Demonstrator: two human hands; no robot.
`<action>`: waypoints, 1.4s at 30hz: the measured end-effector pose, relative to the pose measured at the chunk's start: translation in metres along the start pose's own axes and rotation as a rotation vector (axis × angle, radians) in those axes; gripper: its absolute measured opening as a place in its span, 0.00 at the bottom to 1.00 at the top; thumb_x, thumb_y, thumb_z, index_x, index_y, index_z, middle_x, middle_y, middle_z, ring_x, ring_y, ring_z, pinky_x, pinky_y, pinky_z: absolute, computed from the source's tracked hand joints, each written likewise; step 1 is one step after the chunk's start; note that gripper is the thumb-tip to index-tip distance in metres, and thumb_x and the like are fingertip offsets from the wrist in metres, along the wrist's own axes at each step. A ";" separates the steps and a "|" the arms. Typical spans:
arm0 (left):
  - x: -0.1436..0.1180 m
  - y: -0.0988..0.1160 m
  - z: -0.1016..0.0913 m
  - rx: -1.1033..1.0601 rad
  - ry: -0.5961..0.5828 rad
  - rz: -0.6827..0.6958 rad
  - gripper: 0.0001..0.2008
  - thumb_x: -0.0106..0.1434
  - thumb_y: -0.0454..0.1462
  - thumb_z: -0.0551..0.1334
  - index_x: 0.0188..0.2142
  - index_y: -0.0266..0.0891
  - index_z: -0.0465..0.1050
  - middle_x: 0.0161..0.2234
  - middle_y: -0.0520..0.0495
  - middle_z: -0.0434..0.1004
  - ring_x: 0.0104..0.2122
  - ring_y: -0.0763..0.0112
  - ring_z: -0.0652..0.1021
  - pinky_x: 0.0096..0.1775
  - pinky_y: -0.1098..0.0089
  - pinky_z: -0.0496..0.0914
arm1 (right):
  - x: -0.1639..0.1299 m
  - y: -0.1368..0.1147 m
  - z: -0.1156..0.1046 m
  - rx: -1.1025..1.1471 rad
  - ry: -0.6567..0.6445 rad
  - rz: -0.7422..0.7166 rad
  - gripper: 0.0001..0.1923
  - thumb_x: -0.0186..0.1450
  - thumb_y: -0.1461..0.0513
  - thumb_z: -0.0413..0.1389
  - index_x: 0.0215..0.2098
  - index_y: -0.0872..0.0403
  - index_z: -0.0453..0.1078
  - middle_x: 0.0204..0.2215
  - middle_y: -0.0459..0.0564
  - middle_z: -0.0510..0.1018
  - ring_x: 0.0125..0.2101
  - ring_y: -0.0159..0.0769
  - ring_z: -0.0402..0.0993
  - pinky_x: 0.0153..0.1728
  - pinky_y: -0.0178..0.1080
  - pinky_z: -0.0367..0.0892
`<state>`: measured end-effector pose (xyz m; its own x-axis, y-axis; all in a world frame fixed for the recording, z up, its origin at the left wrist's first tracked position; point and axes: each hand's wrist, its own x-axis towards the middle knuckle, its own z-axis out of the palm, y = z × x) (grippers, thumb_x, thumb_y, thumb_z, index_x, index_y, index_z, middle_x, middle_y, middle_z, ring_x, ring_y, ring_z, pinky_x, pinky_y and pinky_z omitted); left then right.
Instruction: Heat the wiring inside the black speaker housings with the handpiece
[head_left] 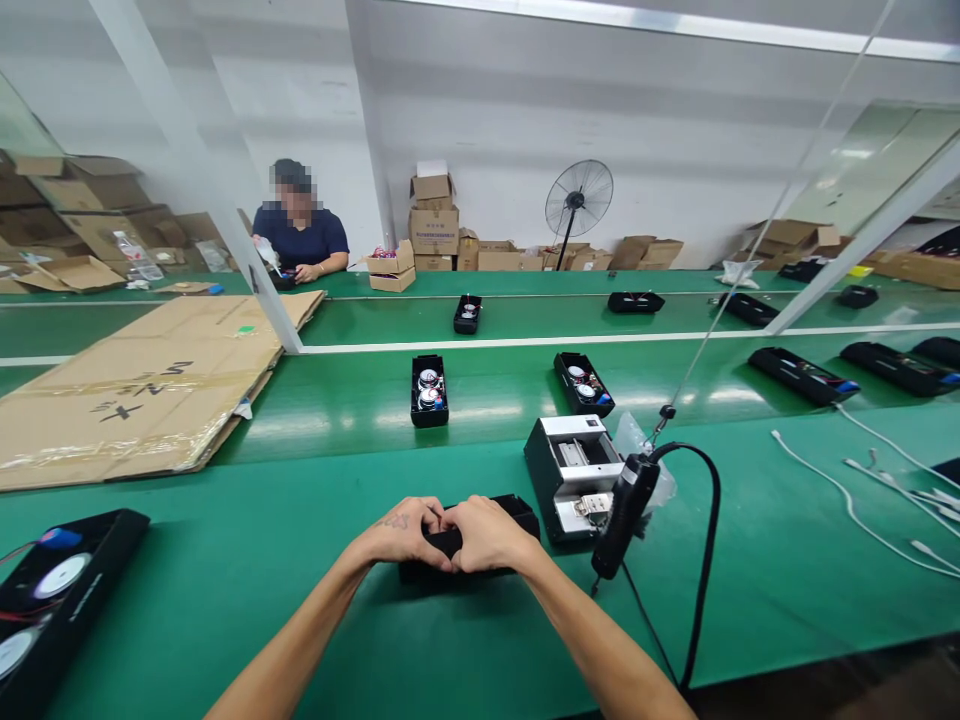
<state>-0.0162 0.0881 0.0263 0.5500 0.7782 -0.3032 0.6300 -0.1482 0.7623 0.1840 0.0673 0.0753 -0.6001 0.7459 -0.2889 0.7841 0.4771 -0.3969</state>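
I grip the case point(520, 514) on the bench point(330, 640) with left hand point(405, 532) and right hand point(487, 535), fingers point(433, 508) curled inward, likely for steadiness.

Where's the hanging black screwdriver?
Head view, right of centre: the screwdriver hangs by the right side of the silver-and-black device, to the right of the person's right hand.

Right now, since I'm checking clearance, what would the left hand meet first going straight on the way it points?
Most likely the right hand, close beside the left hand at the black casing; depth makes it hard to tell whether they touch.
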 end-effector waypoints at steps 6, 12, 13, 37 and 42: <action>-0.002 -0.003 0.003 -0.033 -0.022 0.019 0.26 0.43 0.52 0.79 0.18 0.40 0.65 0.38 0.55 0.74 0.38 0.67 0.73 0.39 0.68 0.65 | -0.005 0.001 0.008 -0.015 0.030 0.024 0.16 0.60 0.55 0.68 0.46 0.47 0.84 0.40 0.54 0.91 0.45 0.56 0.87 0.38 0.42 0.66; -0.002 -0.004 0.003 -0.019 -0.032 0.047 0.29 0.44 0.53 0.79 0.18 0.40 0.62 0.35 0.55 0.69 0.35 0.69 0.70 0.36 0.68 0.61 | -0.008 0.003 0.011 -0.026 0.054 -0.017 0.19 0.59 0.57 0.67 0.49 0.44 0.84 0.40 0.51 0.91 0.44 0.54 0.88 0.37 0.41 0.65; -0.002 -0.004 0.003 -0.012 -0.032 0.052 0.29 0.45 0.53 0.79 0.18 0.40 0.62 0.34 0.55 0.68 0.35 0.69 0.70 0.35 0.68 0.61 | -0.008 0.003 0.011 -0.029 0.053 -0.020 0.20 0.59 0.58 0.66 0.50 0.45 0.84 0.39 0.52 0.91 0.43 0.54 0.88 0.37 0.42 0.65; -0.051 -0.035 0.090 0.484 0.503 0.608 0.12 0.53 0.35 0.80 0.32 0.45 0.79 0.37 0.51 0.82 0.66 0.42 0.74 0.66 0.42 0.68 | -0.135 0.121 0.068 0.664 1.356 0.652 0.29 0.66 0.41 0.62 0.54 0.52 0.74 0.49 0.60 0.83 0.48 0.55 0.80 0.49 0.55 0.75; -0.052 -0.033 0.094 0.516 0.569 0.623 0.11 0.55 0.33 0.77 0.32 0.45 0.77 0.35 0.52 0.81 0.66 0.44 0.74 0.68 0.44 0.66 | -0.127 0.109 0.078 0.837 1.390 0.583 0.21 0.61 0.44 0.70 0.41 0.47 0.71 0.29 0.49 0.82 0.30 0.49 0.80 0.37 0.52 0.77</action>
<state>-0.0142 -0.0053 -0.0371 0.6046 0.6277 0.4904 0.5534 -0.7738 0.3082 0.3333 -0.0119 0.0014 0.6408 0.7455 0.1833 0.2719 0.0028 -0.9623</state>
